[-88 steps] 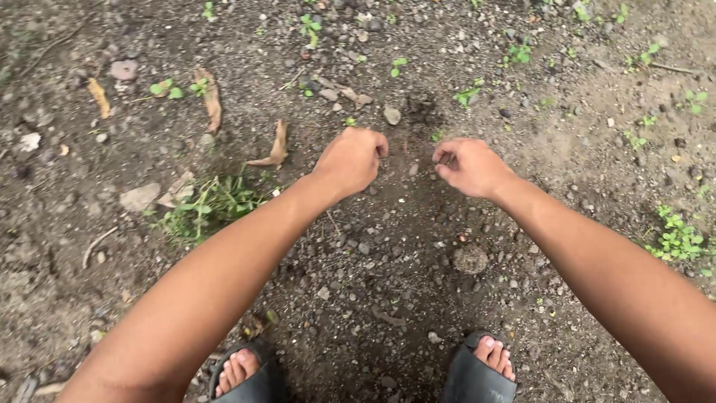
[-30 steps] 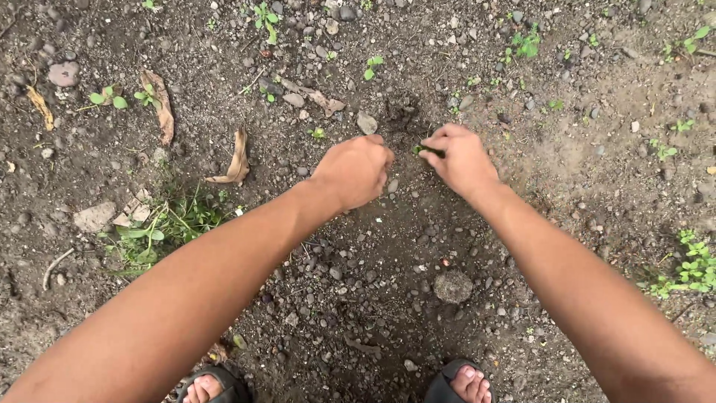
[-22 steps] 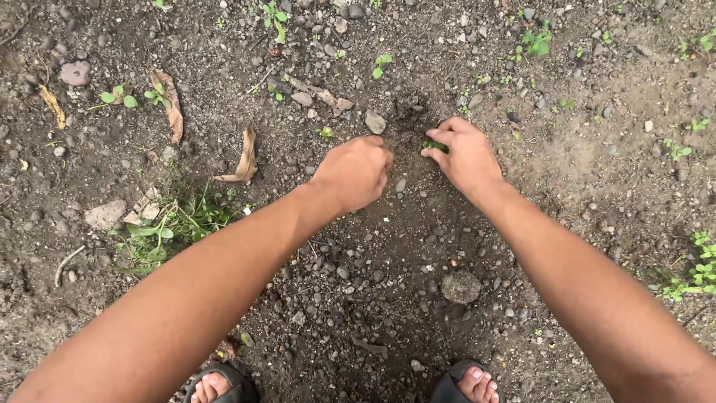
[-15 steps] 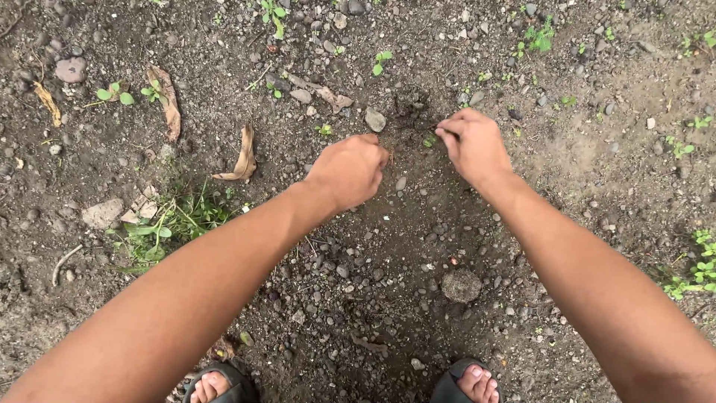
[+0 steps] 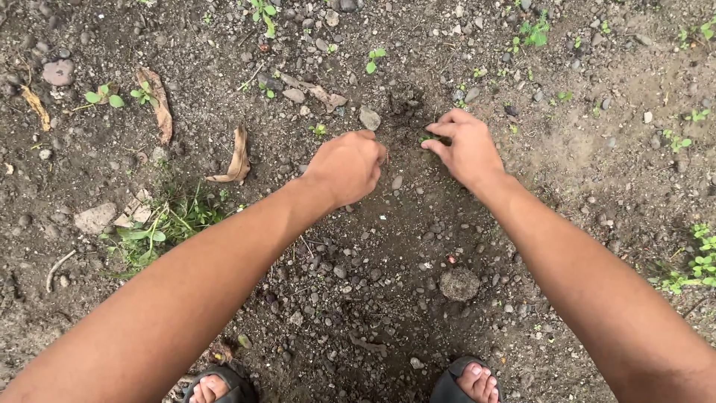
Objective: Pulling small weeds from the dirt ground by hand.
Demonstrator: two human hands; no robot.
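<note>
My right hand (image 5: 466, 148) reaches over dark gravelly soil, its fingertips pinched around a tiny green weed sprout (image 5: 426, 138) growing from the ground. My left hand (image 5: 347, 166) hovers just to the left as a loose fist; I cannot see anything inside it. A grey pebble (image 5: 369, 118) lies just beyond the left knuckles. Both forearms stretch in from the bottom corners.
A clump of grass (image 5: 160, 224) and a flat pale stone (image 5: 95, 217) lie at left, dry brown leaves (image 5: 239, 155) beyond. More small weeds (image 5: 690, 265) grow at the right edge. My feet in dark sandals (image 5: 462, 384) stand at the bottom. A round stone (image 5: 458, 283) sits between the arms.
The right hand lifted off the sprout briefly, then came back down and pinched it again. The left fist has stayed almost still.
</note>
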